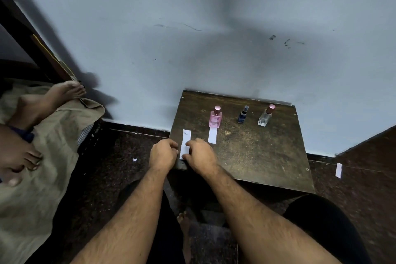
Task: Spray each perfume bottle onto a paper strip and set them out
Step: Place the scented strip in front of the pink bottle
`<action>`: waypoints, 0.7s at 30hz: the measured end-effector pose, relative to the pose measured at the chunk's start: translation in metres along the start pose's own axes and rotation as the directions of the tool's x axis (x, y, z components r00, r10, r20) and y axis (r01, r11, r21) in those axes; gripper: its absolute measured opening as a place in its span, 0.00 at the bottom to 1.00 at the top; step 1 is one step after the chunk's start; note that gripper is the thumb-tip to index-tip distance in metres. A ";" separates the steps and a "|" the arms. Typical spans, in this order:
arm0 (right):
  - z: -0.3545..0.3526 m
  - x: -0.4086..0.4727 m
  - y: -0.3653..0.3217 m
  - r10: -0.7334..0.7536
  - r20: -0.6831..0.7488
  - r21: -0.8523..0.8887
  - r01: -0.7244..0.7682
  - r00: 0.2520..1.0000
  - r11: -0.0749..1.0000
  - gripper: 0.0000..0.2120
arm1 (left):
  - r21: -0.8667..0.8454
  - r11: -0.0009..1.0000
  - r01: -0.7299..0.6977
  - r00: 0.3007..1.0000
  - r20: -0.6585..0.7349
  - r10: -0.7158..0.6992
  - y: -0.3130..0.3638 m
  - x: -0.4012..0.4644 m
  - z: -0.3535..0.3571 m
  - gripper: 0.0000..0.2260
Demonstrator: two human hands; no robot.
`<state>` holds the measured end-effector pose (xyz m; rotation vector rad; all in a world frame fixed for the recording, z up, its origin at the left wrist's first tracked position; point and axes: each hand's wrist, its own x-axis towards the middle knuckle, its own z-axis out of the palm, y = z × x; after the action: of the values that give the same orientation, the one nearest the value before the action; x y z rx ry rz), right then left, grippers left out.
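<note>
Both hands — left hand (163, 153), right hand (200, 153) — fingers curled, pinching paper strip (185, 143) at surface's (267, 156) 7 o'clock corner — apparently steadying it; pink perfume bottle (215, 117) untouched.

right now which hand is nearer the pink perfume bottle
Right. The right hand rests on the paper stack just below and left of the pink perfume bottle. The left hand is further left, at the table's corner.
</note>
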<state>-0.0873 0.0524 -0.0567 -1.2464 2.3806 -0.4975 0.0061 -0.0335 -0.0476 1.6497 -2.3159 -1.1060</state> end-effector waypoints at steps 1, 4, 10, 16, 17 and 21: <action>0.001 0.002 0.000 0.001 0.005 -0.013 -0.001 1.000 1.000 0.17 | 0.001 1.000 0.003 1.000 0.009 -0.003 -0.001 0.001 0.001 0.10; 0.003 0.006 0.001 -0.003 0.011 -0.051 0.004 1.000 0.999 0.14 | 0.008 1.000 0.000 1.000 0.015 0.000 -0.003 0.004 0.003 0.10; 0.007 0.012 0.004 -0.011 -0.002 -0.078 0.010 1.000 0.997 0.14 | 0.048 0.999 -0.023 0.999 0.027 0.022 0.000 0.003 0.004 0.11; 0.008 0.015 0.007 0.012 -0.029 -0.040 -0.013 1.000 0.999 0.11 | 0.067 0.997 -0.042 0.999 0.020 0.041 0.001 0.002 0.005 0.12; 0.008 0.015 0.007 0.018 -0.031 -0.025 -0.019 0.999 0.999 0.11 | 0.067 0.997 -0.044 0.999 0.017 0.043 0.001 0.002 0.005 0.12; 0.007 0.017 0.009 0.045 -0.040 0.040 -0.044 0.998 0.998 0.11 | 0.054 0.998 -0.042 0.999 0.020 0.041 0.001 0.004 0.006 0.11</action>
<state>-0.0987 0.0418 -0.0706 -1.1741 2.4149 -0.5579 0.0010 -0.0339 -0.0529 1.6084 -2.4014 -1.0644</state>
